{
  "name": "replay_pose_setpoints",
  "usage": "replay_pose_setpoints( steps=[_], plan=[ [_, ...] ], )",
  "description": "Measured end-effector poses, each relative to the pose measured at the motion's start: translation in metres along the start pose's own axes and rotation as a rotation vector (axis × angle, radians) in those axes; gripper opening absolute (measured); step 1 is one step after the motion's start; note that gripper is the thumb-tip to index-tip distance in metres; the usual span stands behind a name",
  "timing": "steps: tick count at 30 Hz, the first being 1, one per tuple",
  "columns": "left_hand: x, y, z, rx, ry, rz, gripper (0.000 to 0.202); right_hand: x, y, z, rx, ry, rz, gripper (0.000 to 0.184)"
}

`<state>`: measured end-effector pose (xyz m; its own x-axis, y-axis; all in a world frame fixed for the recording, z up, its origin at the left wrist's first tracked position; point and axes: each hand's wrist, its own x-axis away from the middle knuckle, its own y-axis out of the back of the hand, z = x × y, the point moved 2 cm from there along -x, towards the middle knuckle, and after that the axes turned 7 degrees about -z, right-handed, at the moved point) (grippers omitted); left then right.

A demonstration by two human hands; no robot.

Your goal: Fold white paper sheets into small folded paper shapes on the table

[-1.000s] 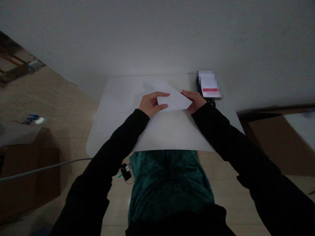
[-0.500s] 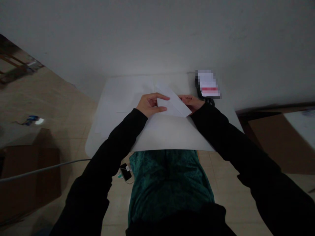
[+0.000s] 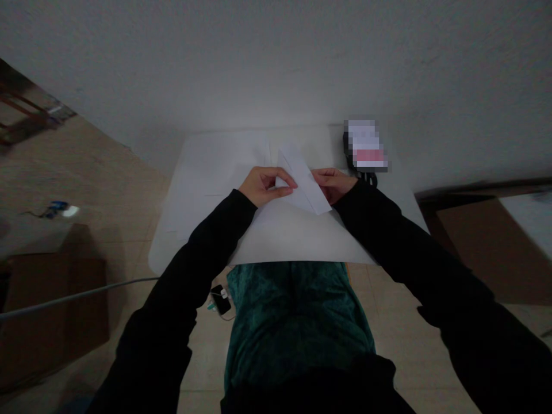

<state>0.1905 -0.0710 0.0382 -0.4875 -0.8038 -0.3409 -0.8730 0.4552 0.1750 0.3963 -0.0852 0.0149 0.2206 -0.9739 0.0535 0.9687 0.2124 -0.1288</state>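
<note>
A folded sheet of white paper (image 3: 304, 181) is held up off the white table (image 3: 284, 236), tilted with one corner pointing down to the right. My left hand (image 3: 264, 185) pinches its left edge between thumb and fingers. My right hand (image 3: 334, 183) grips its right side from behind, partly hidden by the paper. Both arms are in black sleeves.
More white sheets (image 3: 224, 164) lie flat on the table's left and far side. A dark object with a blurred label (image 3: 365, 149) stands at the far right by the wall. A brown box (image 3: 56, 305), a cable (image 3: 77, 296) and a phone (image 3: 221, 301) are on the floor.
The paper has turned from lying broad and low to standing steeper and narrower. My right hand has moved in toward my left hand.
</note>
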Motion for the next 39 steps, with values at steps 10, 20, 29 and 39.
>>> replay_pose_setpoints(
  steps=[10,20,29,39],
  plan=[
    [0.001,0.001,0.001,-0.085,-0.063,-0.07,0.021,0.007,-0.005,0.024,-0.04,-0.069,0.0,0.036],
    [0.004,-0.003,-0.012,-0.399,-0.192,-0.091,0.015,0.008,-0.008,0.029,0.155,0.163,-0.048,0.037],
    [0.006,-0.009,-0.008,-0.351,-0.126,-0.296,0.024,0.012,-0.008,0.035,0.441,0.514,-0.384,0.039],
    [0.005,-0.016,0.0,-0.355,-0.026,-0.292,0.043,0.003,0.0,0.015,0.611,0.486,-0.381,0.029]
  ],
)
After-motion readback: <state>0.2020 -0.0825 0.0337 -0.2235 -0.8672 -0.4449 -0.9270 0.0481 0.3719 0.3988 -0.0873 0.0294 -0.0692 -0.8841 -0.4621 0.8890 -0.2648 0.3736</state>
